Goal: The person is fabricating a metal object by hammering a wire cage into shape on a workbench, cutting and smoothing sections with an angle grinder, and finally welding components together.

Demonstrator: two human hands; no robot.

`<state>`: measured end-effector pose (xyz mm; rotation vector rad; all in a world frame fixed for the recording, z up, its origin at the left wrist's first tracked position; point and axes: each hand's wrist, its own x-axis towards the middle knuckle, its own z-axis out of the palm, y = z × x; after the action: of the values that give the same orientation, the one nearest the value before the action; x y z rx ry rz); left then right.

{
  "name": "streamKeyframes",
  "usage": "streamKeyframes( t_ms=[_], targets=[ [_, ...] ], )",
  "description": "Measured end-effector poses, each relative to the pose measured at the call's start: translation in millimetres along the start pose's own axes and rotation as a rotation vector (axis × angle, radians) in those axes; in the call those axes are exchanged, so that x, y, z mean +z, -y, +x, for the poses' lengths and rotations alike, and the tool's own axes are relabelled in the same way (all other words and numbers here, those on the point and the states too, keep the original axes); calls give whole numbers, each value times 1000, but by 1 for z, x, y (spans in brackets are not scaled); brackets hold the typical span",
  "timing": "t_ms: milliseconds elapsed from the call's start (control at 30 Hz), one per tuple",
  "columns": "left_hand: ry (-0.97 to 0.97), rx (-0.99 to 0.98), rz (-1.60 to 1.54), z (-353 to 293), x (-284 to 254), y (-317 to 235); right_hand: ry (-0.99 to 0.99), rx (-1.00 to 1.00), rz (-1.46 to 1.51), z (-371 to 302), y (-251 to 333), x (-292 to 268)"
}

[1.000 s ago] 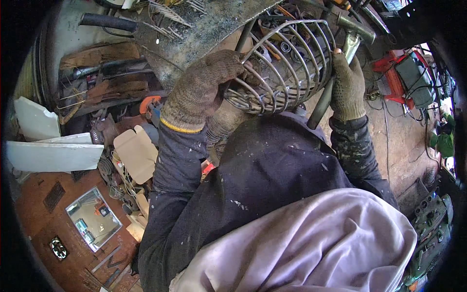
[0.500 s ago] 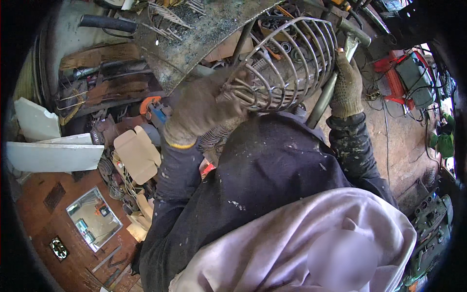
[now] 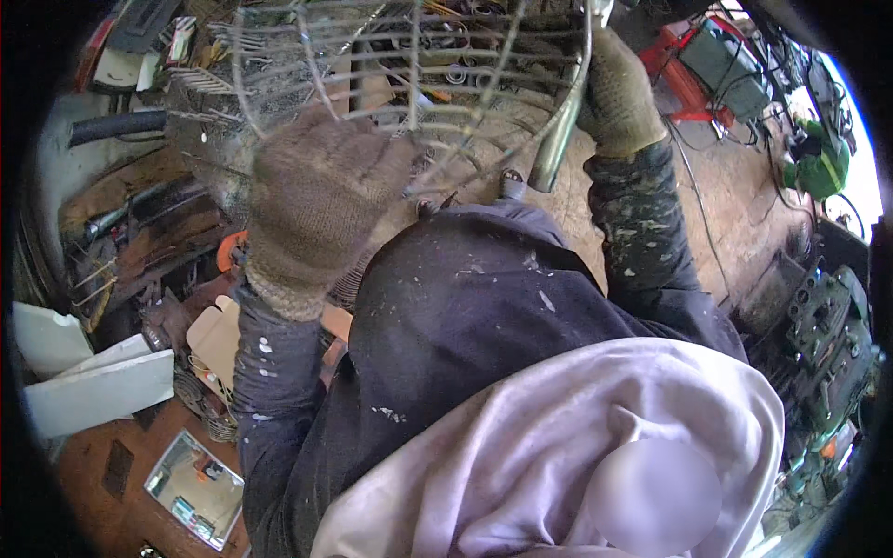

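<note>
The two hands are apart, each in a brown knitted glove. The left hand (image 3: 321, 200) is clamped on the near left part of a basket of bent grey metal rods (image 3: 413, 79), its back turned up and its fingertips hidden or blurred among the bars. The right hand (image 3: 619, 102) is closed around a hammer with a round grey metal handle (image 3: 555, 153); the handle slants down past the glove, and its upper end meets the top edge of the view. The basket spans the space between the hands, its far side cut off at the top, its thick right-hand rod lying right along the hammer handle; whether they touch, I cannot tell.

Dark sleeves flecked with pale paint, the left sleeve (image 3: 270, 372) and the right sleeve (image 3: 642, 219), run back to a dark cloth garment (image 3: 446, 279) over the body. Nearest the camera hangs a pale lilac draped cloth (image 3: 558, 446).

Farther left lie a dark tubular handle (image 3: 116, 128), white broken boards (image 3: 98, 395), a tan cardboard piece (image 3: 212, 339) and a rectangular framed mirror-like panel (image 3: 195, 488) on a reddish-brown surface (image 3: 98, 507). To the right are a red and grey boxy machine (image 3: 726, 70), a bright green object (image 3: 823, 167) and a dark metal mechanical block (image 3: 828, 325).
</note>
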<state>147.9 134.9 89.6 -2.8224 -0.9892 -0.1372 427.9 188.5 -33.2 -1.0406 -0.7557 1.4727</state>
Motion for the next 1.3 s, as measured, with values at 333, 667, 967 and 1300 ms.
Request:
streamKeyframes(
  t_ms=[333,667,967,1300],
  targets=[
    [-9,123,350,5,-26,9,131,-68,500,-27,32,3],
    [-71,63,604,-9,-43,-3,-296,-165,236,-39,35,16],
    [-106,-9,466,-33,-45,10,-283,-196,316,-35,33,16],
    [-195,-41,-233,-18,-44,26,-22,91,160,-29,37,15]
  ],
)
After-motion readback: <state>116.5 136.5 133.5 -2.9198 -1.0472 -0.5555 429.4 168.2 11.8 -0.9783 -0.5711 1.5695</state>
